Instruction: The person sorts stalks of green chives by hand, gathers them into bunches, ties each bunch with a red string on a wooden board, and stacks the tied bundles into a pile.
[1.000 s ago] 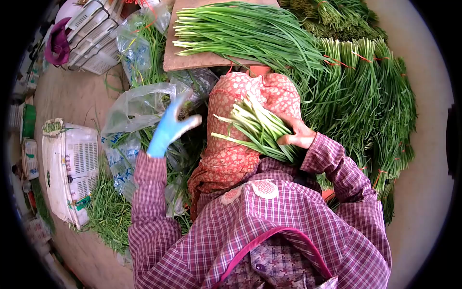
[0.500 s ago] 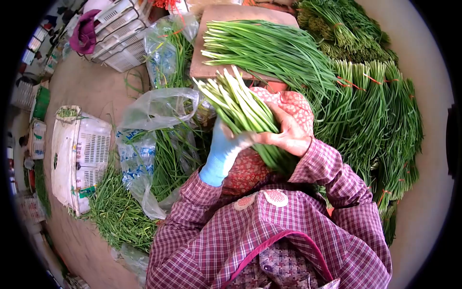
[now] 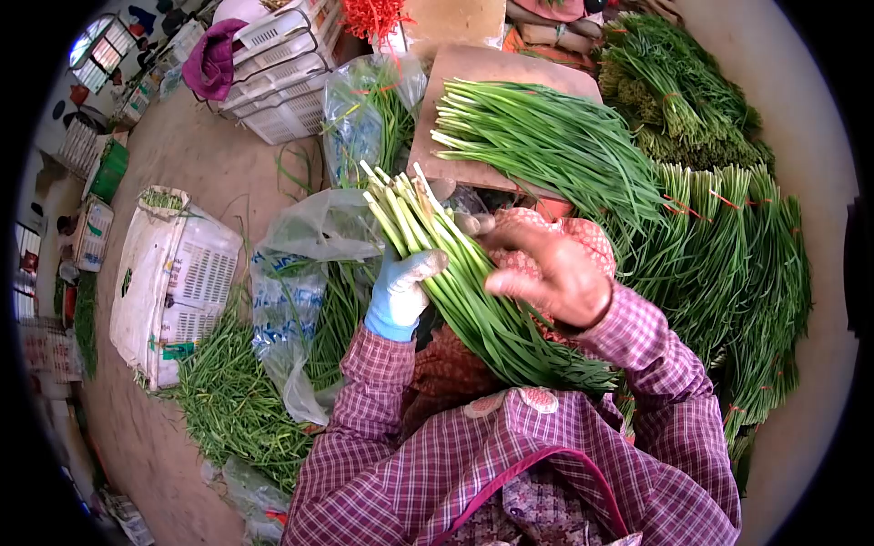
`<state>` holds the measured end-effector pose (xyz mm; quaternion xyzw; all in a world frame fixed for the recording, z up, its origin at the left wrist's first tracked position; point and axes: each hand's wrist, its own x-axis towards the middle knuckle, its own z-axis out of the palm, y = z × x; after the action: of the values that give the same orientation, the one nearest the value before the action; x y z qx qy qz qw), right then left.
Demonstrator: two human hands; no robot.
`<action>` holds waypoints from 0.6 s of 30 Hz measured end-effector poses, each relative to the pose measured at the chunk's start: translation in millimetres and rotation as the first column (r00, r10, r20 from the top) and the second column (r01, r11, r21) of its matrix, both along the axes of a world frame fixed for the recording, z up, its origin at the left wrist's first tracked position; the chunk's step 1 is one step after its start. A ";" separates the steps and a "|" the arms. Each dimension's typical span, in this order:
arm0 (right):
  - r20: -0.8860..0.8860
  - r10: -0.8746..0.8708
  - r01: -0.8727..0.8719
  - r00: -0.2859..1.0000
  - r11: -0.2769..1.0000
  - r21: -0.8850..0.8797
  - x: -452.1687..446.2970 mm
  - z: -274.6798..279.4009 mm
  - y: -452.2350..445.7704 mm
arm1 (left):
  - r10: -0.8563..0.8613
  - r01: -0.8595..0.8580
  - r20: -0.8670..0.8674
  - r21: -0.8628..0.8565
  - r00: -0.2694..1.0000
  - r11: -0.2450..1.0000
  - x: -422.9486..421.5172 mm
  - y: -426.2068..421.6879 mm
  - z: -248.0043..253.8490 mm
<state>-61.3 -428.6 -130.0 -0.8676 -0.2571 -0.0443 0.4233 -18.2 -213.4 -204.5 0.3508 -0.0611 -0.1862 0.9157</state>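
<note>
My left hand [image 3: 405, 289], in a blue and white glove, grips a bunch of garlic chives [image 3: 460, 278] around the stalks. The pale stalk ends point up and left, while the green leaves trail down to the right over my lap. Bare and a little blurred, my right hand [image 3: 555, 278] is just right of the bunch, thumb and fingers apart, with nothing seen in it. Beyond the hands, a loose pile of chives [image 3: 546, 136] lies across a brown board [image 3: 464, 64].
Chive bundles tied with red bands [image 3: 719, 264] are stacked along the right. Plastic bags [image 3: 287, 300] and loose trimmed leaves [image 3: 237, 400] lie on the left, near a white crate [image 3: 196, 273]. Stacked white baskets [image 3: 282, 82] and red ties [image 3: 373, 18] are at the back.
My right hand has come off the bunch and moved slightly right. The bunch now rests in my left hand alone, its leaves spread lower right. The camera view has shifted a little.
</note>
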 end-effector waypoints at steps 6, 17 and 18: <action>0.408 -0.078 0.031 0.909 0.992 0.122 45.5 59.3 12.9 | -0.093 0.092 0.023 0.061 0.995 0.994 -2.4 -7.4 21.8; 0.243 -0.033 -0.005 0.969 0.988 0.156 66.6 66.4 43.9 | -0.089 0.089 -0.009 -0.009 0.996 0.996 -3.7 0.6 15.6; 0.289 -0.052 0.014 0.956 0.991 0.132 68.0 73.0 44.6 | -0.078 0.078 -0.004 -0.019 0.997 0.997 -2.4 1.8 10.0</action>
<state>6.7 -384.0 -57.0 -0.8266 -0.2990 -0.1952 0.4350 -20.6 -211.6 -194.4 0.3391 -0.0742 -0.2221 0.9111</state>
